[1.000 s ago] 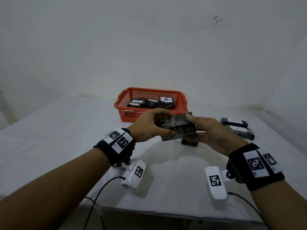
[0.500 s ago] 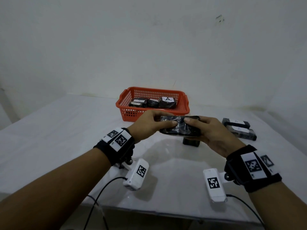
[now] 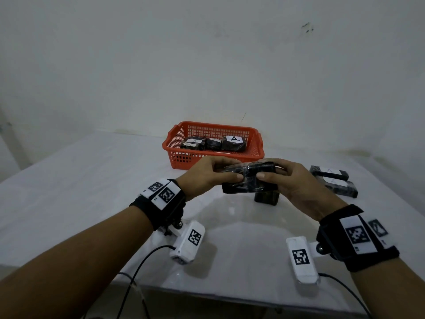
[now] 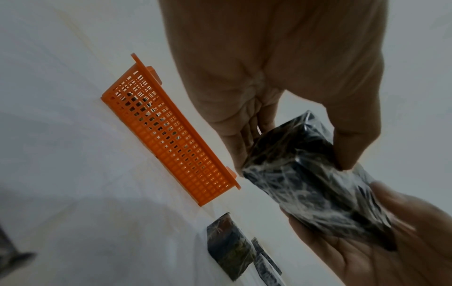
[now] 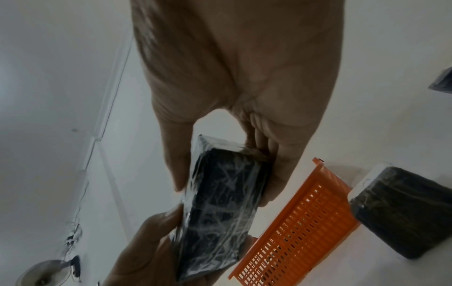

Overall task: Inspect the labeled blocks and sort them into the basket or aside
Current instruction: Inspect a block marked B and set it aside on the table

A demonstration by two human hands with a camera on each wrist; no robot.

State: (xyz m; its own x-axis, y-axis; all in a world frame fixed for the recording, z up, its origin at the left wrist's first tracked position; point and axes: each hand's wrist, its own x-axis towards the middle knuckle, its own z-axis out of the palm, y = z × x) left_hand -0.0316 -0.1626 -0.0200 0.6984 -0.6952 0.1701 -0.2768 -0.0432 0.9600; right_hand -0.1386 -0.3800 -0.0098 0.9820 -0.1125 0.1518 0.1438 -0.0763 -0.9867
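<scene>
Both hands hold one black block wrapped in clear film (image 3: 249,181) above the table, in front of the orange basket (image 3: 184,156). My left hand (image 3: 210,173) grips its left end, thumb on the near face. My right hand (image 3: 284,178) grips the right end the same way. No label shows on the block's visible faces. In the left wrist view the block (image 4: 308,178) runs from my left hand's fingers down to the right palm. In the right wrist view the block (image 5: 220,209) lies between both hands. The basket holds three black blocks, one labeled A (image 3: 233,142).
Another black block (image 3: 266,198) stands on the table just under the held one. Two labeled blocks (image 3: 331,178) lie side by side at the right. The white wall stands close behind the basket. The table's front edge runs below my wrists.
The held block has been turned in both hands, from a tilted side-on pose to lying flat and level. The hands stayed in about the same spot.
</scene>
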